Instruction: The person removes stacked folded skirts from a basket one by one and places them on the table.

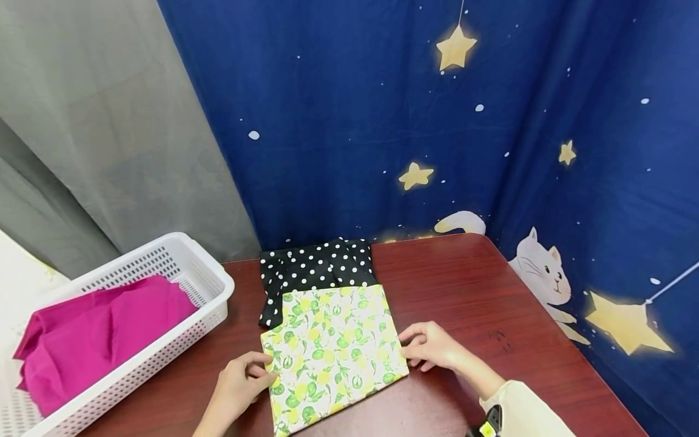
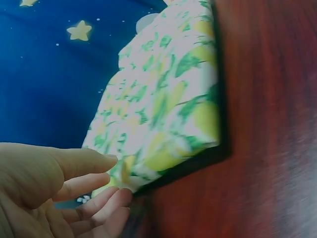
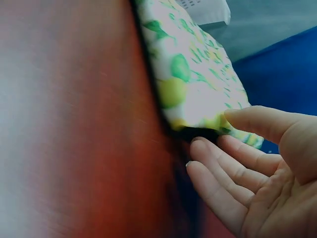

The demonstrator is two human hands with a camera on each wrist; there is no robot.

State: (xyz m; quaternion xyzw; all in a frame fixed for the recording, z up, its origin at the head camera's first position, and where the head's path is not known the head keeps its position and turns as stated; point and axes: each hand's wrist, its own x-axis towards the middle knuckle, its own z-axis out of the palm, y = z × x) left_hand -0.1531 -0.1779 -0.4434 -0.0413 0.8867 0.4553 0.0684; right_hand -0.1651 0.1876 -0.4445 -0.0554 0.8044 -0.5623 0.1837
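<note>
A folded lemon-print cloth [image 1: 335, 352], white with yellow lemons and green leaves, lies between both hands near the front of the table. At its left edge, my left hand [image 1: 240, 385] pinches the fabric, thumb over the top and fingers below. Opposite it, my right hand [image 1: 431, 347] pinches the right edge the same way, with its thumb [image 3: 247, 119] on the print. A dark band shows beneath the cloth's near edge in both wrist views. Behind, partly covered by the lemon-print cloth, is a black cloth with white polka dots [image 1: 317, 267].
A white perforated plastic basket [image 1: 210, 285] stands at the left, with a magenta cloth [image 1: 109, 340] heaped in it. The reddish-brown table [image 1: 464, 285] reaches a blue star-and-cat curtain [image 1: 349, 152] at the back and right. A grey curtain [image 1: 125, 133] hangs at the left.
</note>
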